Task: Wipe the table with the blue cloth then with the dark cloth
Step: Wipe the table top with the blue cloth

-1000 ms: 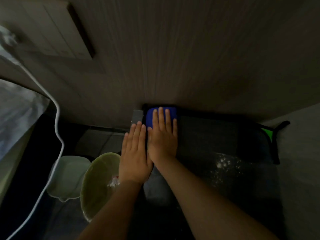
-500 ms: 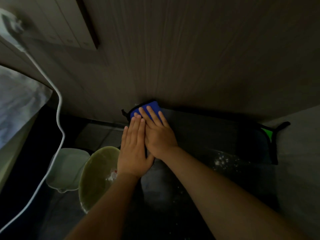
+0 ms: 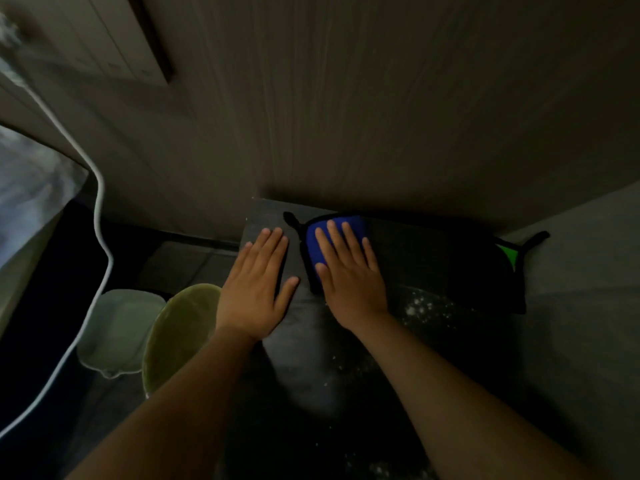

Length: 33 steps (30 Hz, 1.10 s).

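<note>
Head camera shows me both hands flat and spread on the table (image 3: 266, 220). The left hand (image 3: 254, 289) presses on the bare tabletop near the far left corner, with its fingers straight. The right hand (image 3: 349, 285) presses down on the blue cloth (image 3: 322, 247). Its fingers lie straight on top of the cloth and do not curl round it. Half a second ago the two hands were touching side by side, and the cloth was pushed right into the far left corner. Now the hands are apart. The cloth has slid back a little to the right along the far edge, close to the wall (image 3: 381, 133). So I think the corner has had its wipe and the stroke is turning back across the table. White crumbs (image 3: 426, 306) lie on the tabletop just to the right of the right wrist, so I think the blue wiping is not done yet. The dark cloth (image 3: 485, 271), with its green corner, lies at the far right corner and no hand touches it. Its turn comes later. A green bowl (image 3: 176, 337) and a pale tub (image 3: 117, 327) sit down past the left edge.
</note>
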Each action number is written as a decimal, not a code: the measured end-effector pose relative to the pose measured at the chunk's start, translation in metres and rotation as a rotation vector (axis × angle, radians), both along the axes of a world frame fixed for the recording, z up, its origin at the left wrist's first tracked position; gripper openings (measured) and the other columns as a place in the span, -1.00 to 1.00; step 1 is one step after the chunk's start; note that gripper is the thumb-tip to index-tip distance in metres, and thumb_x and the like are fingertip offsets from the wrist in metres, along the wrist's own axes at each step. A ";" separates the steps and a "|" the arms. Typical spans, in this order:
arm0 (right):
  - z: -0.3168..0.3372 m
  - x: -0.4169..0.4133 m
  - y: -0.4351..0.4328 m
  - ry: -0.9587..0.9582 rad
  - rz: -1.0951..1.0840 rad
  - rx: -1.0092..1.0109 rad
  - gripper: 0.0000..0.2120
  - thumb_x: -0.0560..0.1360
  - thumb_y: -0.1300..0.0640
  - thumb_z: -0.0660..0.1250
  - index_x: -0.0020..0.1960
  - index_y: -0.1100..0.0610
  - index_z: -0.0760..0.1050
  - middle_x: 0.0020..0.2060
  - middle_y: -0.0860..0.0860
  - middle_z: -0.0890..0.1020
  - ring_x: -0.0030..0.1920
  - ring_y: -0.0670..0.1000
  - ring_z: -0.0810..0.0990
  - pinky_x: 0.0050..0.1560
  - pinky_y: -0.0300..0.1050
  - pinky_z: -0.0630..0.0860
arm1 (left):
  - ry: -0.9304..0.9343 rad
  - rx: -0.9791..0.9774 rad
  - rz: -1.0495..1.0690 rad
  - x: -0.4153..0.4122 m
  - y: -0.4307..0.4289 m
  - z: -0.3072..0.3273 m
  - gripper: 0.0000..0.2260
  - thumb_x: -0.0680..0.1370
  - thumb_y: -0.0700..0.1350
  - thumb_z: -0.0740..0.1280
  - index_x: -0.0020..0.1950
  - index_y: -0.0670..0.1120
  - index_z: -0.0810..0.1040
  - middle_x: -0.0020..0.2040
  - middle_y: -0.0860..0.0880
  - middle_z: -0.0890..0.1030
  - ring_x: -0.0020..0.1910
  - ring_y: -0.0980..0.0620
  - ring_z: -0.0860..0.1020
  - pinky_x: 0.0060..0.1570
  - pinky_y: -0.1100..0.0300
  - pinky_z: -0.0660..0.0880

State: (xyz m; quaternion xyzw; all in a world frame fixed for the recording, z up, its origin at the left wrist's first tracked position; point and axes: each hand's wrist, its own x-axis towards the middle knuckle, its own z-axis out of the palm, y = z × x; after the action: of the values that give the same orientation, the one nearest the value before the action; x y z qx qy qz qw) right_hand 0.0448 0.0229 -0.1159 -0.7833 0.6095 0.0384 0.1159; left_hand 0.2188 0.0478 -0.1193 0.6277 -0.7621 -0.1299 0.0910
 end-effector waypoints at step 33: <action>-0.003 -0.065 0.080 0.027 -0.399 -0.006 -0.48 0.57 -0.15 -0.37 0.50 -0.06 -0.30 0.51 -0.08 -0.26 0.48 -0.05 -0.38 0.43 -0.05 -0.42 | -0.022 0.001 0.010 0.003 -0.001 -0.006 -0.40 0.59 0.21 0.04 0.54 -0.07 0.13 0.56 -0.03 0.14 0.55 0.06 0.01 0.51 0.04 -0.01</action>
State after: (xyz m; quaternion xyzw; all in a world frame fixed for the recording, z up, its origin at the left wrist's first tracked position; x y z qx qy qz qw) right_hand -0.0205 0.1031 -0.1184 -0.6467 0.7543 0.0234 0.1107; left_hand 0.2221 0.0464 -0.1249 0.6331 -0.7598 -0.1226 0.0829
